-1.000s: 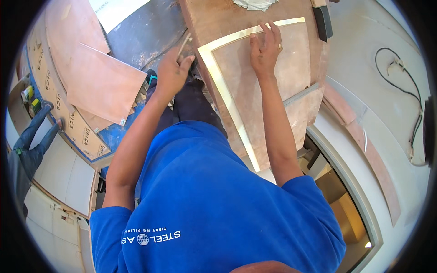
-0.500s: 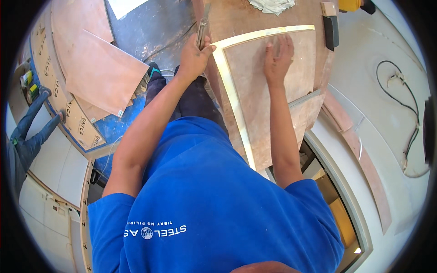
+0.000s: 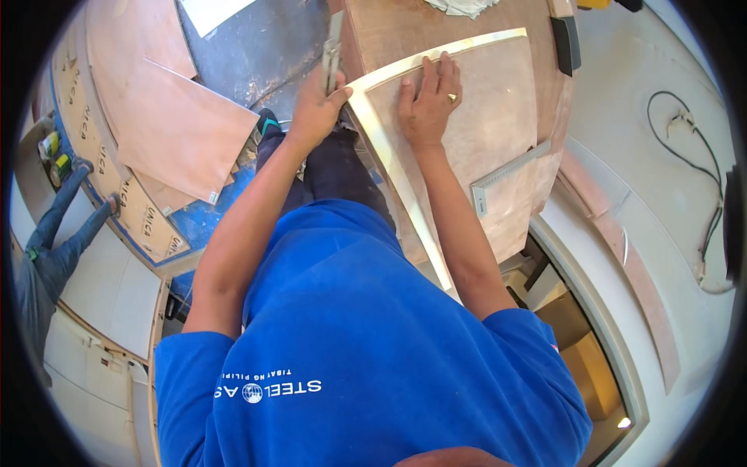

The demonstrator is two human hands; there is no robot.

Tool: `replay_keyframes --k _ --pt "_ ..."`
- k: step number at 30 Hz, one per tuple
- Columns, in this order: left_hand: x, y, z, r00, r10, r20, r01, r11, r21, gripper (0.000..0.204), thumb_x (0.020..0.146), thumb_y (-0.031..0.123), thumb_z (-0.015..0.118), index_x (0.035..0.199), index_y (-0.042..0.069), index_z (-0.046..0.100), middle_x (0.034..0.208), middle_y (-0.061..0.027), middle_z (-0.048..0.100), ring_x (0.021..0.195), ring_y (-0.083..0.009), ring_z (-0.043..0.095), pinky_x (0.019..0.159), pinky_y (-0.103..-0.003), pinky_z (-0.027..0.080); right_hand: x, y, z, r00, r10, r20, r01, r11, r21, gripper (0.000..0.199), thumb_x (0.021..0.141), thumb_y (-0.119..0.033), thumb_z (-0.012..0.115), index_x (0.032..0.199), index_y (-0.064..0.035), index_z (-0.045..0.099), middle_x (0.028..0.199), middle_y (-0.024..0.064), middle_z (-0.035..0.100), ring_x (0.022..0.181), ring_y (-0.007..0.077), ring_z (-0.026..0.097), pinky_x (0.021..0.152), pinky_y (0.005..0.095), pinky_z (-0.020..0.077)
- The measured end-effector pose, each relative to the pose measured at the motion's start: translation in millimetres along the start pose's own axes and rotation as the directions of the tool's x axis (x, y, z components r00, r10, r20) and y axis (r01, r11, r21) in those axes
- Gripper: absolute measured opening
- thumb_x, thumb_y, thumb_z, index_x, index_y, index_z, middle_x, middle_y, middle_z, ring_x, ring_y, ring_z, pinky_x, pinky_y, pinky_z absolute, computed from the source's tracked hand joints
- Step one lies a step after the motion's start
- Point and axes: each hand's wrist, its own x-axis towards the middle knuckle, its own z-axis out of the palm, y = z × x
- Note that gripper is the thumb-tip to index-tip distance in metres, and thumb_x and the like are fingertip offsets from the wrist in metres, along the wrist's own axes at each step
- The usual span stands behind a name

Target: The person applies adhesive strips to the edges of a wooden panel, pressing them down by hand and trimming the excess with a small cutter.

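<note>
A thin wooden panel (image 3: 482, 105), with a pale yellow-white strip (image 3: 389, 167) along its left and far edges, lies on a brown plywood worktop (image 3: 397, 31). My left hand (image 3: 313, 109) is closed round a slim grey metal tool (image 3: 333, 50) that points away from me; its exact kind is unclear. That thumb rests by the panel's far left corner. My right hand (image 3: 429, 103) lies spread on the panel, its fingertips reaching the far strip, with a ring on one finger. A metal try square (image 3: 510, 175) lies on the wood right of my right forearm.
Crumpled white cloth (image 3: 463, 6) sits at the worktop's far end, and a black block (image 3: 566, 47) is at its right edge. Plywood sheets (image 3: 175, 124) lie on the left. Another person (image 3: 50, 241) works at far left. A black cable (image 3: 685, 132) lies on the right.
My right hand has moved left across the panel to the far strip. The panel has shifted slightly left and away from me, and more of the try square shows.
</note>
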Motion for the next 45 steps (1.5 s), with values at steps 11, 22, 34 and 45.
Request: replay_keyframes --k 11,22,34,45 --pt "2.6 65.5 -26.0 0.93 0.291 0.223 -0.363 0.817 0.449 0.038 0.109 0.026 0.05 0.136 0.003 0.06 0.117 -0.0244 0.069 0.108 -0.0363 0.067 0.092 -0.042 0.051 51.5 81.0 -27.7 0.891 0.326 -0.317 -0.34 0.94 0.01 0.056 0.098 -0.031 0.059 0.145 -0.0018 0.05 0.157 0.0282 0.037 0.145 0.0433 0.035 0.115 0.0586 0.0247" --pt "59.9 103.7 132.2 0.805 0.353 0.477 -0.591 0.555 0.585 0.051 0.096 0.008 0.049 0.148 0.009 0.049 0.139 -0.0191 0.059 0.117 -0.0411 0.062 0.096 -0.049 0.052 77.5 97.8 -19.5 0.878 0.398 -0.266 -0.446 0.882 -0.154 0.052 0.1 -0.026 0.047 0.144 0.0018 0.048 0.157 0.0244 0.039 0.147 0.0419 0.031 0.114 0.0571 0.023" --pt "120.9 144.1 218.4 0.736 0.256 0.626 -0.662 0.464 0.589 0.062 0.096 0.022 0.063 0.152 0.004 0.042 0.14 -0.021 0.058 0.111 -0.0422 0.066 0.091 -0.05 0.055 80.0 95.3 -28.3 0.861 0.453 -0.233 -0.486 0.867 -0.112 0.051 0.099 -0.023 0.053 0.145 -0.0005 0.049 0.16 0.0226 0.037 0.149 0.0408 0.029 0.115 0.0559 0.0207" --pt "133.4 132.0 231.8 0.704 0.322 0.633 -0.707 0.392 0.588 0.075 0.085 0.018 0.074 0.151 0.003 0.042 0.115 -0.028 0.067 0.097 -0.0453 0.069 0.083 -0.052 0.057 79.4 97.3 -26.3 0.851 0.469 -0.237 -0.496 0.866 -0.068 0.053 0.098 -0.026 0.053 0.146 -0.0023 0.049 0.161 0.0216 0.037 0.15 0.0408 0.028 0.115 0.0568 0.0192"
